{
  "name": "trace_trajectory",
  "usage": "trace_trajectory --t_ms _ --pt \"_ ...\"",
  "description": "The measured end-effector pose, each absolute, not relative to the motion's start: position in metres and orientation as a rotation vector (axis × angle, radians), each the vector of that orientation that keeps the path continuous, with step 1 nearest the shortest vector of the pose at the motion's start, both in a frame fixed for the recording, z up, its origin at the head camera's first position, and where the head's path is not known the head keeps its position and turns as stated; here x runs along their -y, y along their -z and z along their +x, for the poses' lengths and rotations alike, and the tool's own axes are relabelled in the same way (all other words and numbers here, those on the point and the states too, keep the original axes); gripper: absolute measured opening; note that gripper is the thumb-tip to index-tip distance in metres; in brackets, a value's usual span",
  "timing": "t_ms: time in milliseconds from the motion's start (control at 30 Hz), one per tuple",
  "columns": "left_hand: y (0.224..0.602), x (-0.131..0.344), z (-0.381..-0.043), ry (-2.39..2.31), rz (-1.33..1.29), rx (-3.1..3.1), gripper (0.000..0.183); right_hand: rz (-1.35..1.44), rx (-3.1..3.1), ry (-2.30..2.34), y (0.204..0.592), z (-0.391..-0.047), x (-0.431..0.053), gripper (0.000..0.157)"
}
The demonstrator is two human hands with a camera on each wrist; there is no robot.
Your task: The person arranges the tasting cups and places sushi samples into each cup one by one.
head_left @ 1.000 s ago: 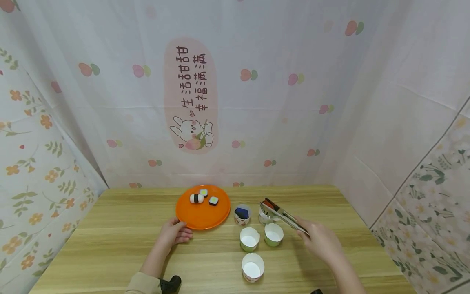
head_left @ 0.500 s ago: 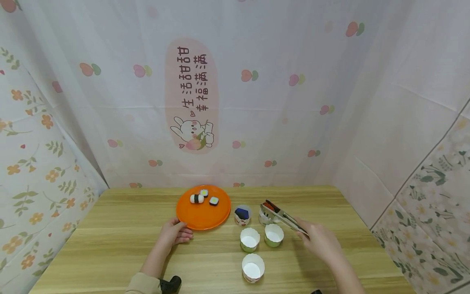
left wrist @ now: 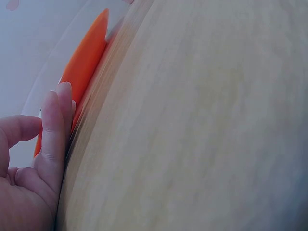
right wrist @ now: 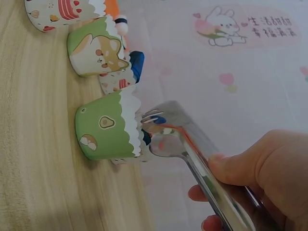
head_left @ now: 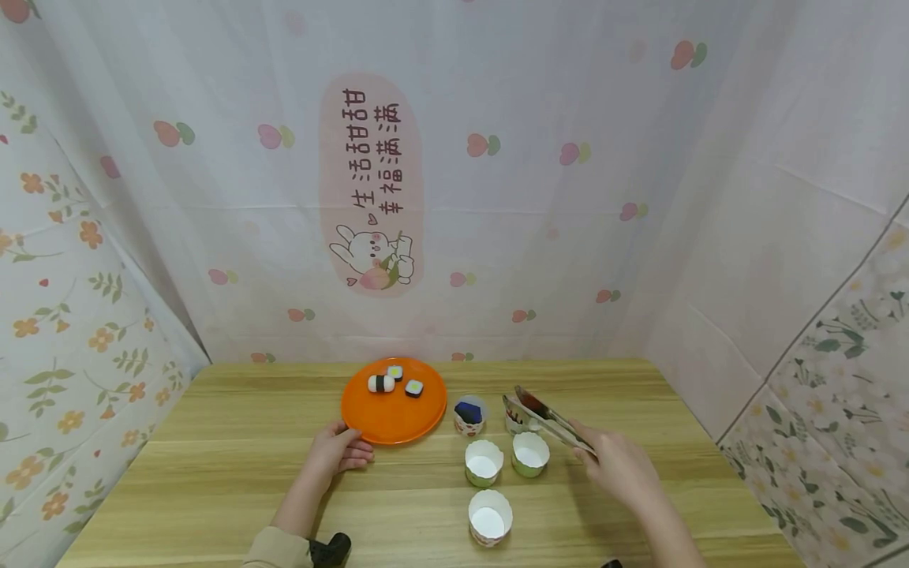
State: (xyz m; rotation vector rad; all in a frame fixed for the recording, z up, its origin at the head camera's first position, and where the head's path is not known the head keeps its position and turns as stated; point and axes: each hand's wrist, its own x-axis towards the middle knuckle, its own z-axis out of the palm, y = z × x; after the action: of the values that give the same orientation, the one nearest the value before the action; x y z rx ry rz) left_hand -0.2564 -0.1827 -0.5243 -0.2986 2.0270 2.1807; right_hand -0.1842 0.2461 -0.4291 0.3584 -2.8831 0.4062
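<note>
An orange plate [head_left: 387, 414] bears several toy sushi pieces, among them a white roll with a dark band [head_left: 380, 384]. My left hand [head_left: 334, 454] holds its near left rim, thumb on top and fingers along the edge. In my right hand [head_left: 619, 465] are metal tongs [right wrist: 192, 166], gripped near the handle end. The fork-like end of the tongs is over the back right paper cup [head_left: 517, 427], with a reddish patch showing between the arms. Dark blue and green bits show at the tips in the right wrist view; the cup's inside is mostly hidden.
Left of that cup stands a paper cup [head_left: 469, 429] with a dark blue piece in it. Nearer are two green paper cups, left [head_left: 483, 476] and right [head_left: 529, 468], and a patterned cup [head_left: 488, 538] at the front. A printed curtain [head_left: 497, 237] hangs behind the wooden table [head_left: 213, 473].
The tongs have shifted and turned slightly at the back right cup, their arms spreading, and less red shows between them. The left hand and the plate have stayed in place.
</note>
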Motion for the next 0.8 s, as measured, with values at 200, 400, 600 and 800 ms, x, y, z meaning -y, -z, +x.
trace_trajectory --t_ms 200,400,600,800 --pt "0.5245 0.1828 -0.2558 -2.18 -0.305 -2.026 0.026 0.35 2.878 -0.431 0.4269 -0.1838 -0.246 0.044" --pt "0.5234 0.1829 -0.255 -2.178 -0.31 -2.019 0.027 0.358 2.853 -0.418 0.4268 -0.1846 -0.2458 0.045" --pt "0.523 0.1827 -0.2558 -2.175 -0.31 -2.015 0.028 0.363 2.855 -0.437 0.426 -0.1858 -0.2446 0.047" --pt "0.5235 0.1826 -0.2558 -2.189 -0.299 -2.016 0.027 0.359 2.878 -0.433 0.4222 -0.1871 -0.242 0.05"
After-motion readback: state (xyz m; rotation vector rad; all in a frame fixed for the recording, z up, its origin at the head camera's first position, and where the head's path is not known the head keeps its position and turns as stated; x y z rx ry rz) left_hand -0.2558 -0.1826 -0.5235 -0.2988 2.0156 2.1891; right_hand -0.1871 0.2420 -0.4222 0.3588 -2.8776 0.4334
